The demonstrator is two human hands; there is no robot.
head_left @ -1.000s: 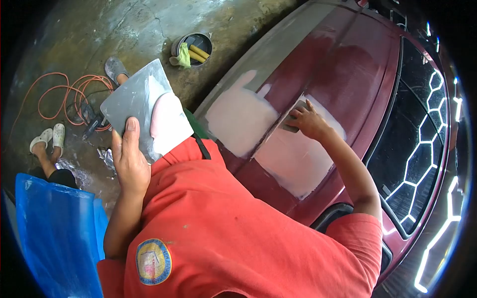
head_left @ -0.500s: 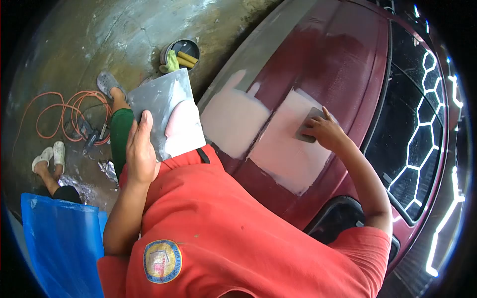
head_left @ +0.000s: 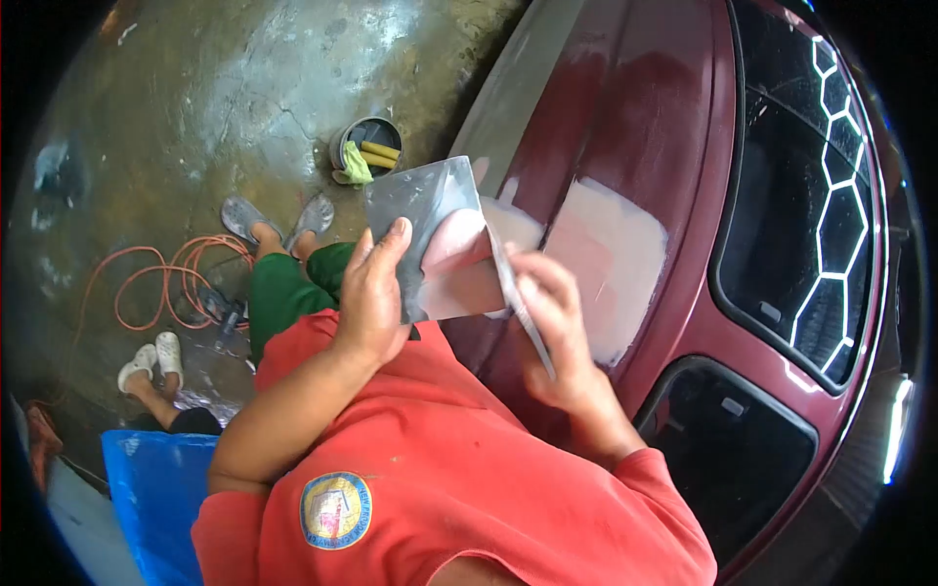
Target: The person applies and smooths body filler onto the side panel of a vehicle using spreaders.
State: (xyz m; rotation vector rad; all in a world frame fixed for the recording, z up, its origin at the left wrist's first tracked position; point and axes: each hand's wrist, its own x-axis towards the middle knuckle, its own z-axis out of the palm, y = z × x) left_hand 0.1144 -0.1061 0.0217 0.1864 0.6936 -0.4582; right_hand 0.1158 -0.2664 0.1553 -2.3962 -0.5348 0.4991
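Note:
A flat grey plate (head_left: 403,200) bearing a mound of pale pink paste (head_left: 453,240) rests in my left hand (head_left: 373,298), thumb on top. My right hand (head_left: 559,332) grips a thin flat spreader (head_left: 523,311), slightly blurred, tilted on its edge at the plate's right side, by the paste. Beyond my right hand, a pale pinkish patch (head_left: 611,259) covers part of the dark red car panel (head_left: 650,112). Another pale patch (head_left: 515,223) lies to its left, partly hidden behind the plate and spreader.
A round bucket (head_left: 341,146) with yellow rolls and a light green cloth stands on the floor. An orange cable (head_left: 132,252) lies coiled at the left. Another person's feet in white clogs (head_left: 154,361) are near blue sheeting (head_left: 161,488). Car windows (head_left: 782,195) are at the right.
My right hand has left the car's pale patch and come across to the plate with the spreader. The plate and my left hand have shifted right in view.

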